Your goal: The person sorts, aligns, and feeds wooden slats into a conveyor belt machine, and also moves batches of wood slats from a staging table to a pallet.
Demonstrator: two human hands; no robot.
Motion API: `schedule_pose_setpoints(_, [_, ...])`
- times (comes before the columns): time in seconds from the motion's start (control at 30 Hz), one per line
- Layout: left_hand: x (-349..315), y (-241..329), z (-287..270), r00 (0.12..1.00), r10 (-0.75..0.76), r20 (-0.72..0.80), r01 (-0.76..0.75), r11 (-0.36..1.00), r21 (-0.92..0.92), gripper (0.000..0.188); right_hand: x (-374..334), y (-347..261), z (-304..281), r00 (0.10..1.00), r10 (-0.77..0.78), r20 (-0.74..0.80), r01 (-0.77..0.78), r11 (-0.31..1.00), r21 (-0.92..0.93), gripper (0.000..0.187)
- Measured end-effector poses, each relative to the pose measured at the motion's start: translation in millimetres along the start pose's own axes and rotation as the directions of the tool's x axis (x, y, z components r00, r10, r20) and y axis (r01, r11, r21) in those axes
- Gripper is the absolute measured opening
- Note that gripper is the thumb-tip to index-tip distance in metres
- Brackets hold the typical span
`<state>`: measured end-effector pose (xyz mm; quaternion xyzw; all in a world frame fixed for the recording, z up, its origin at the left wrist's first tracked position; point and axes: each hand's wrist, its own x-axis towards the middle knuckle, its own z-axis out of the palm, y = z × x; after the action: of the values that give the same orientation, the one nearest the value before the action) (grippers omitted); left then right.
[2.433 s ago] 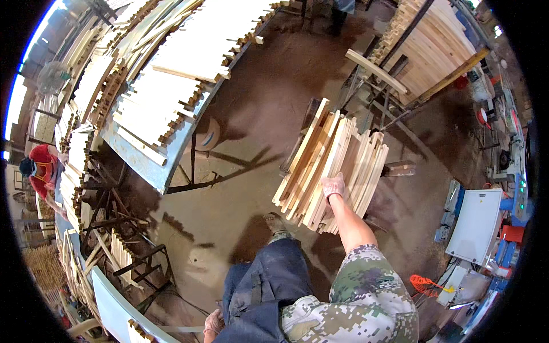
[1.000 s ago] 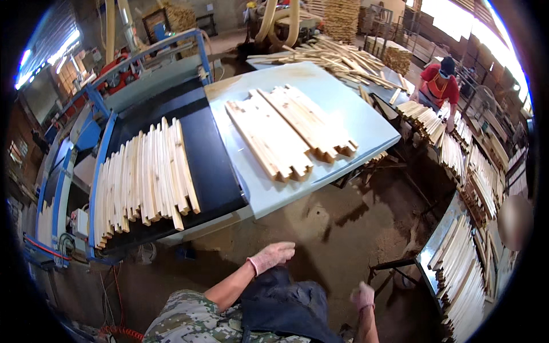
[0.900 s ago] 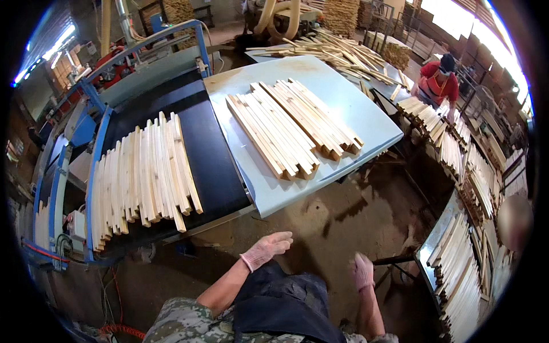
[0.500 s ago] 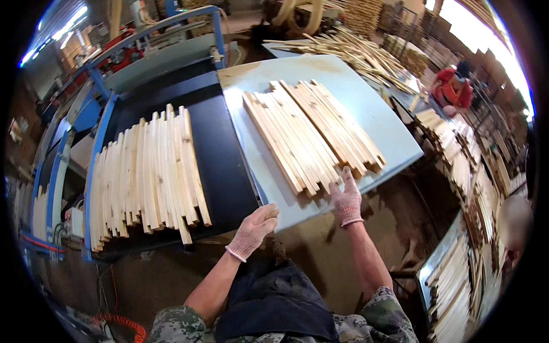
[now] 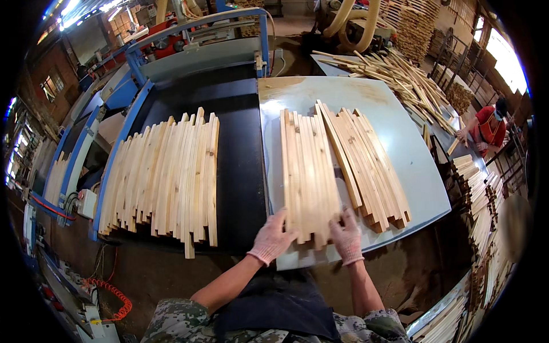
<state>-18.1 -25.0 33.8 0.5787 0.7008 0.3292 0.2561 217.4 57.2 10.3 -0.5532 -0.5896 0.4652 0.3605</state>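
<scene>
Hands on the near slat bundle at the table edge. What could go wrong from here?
1. The slat bundle overhangs the table near edge; pulled unevenly, slats may drop.
2. The left hand and right hand only cover its ends, so the angled stack alongside could get dragged.

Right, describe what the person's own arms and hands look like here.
Both the left hand and the right hand wear pale pinkish knitted work gloves with ribbed cuffs at the wrists. The forearms are bare below camouflage-patterned sleeves in greens and greys, pushed up toward the elbows. A dark apron covers the front.
</scene>
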Motion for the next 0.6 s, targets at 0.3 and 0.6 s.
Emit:
schedule_pose_setpoints(0.3, [1.9,-2.4,-29.8,0.991,-0.105,0.079,0.119,0.972,-0.203,0.062,56.5,-29.5,-10.8,0.945,-0.319,0.073,0.211,0.423,-0.881,0.065])
schedule_pose_setpoints(0.6, [-2.9,-36.6,-25.9,0.995,0.011,0.095,0.019,0.95,-0.311,0.066,75.9,-30.7,2.2,0.945,-0.324,0.045,0.156,0.327,-0.932,0.07])
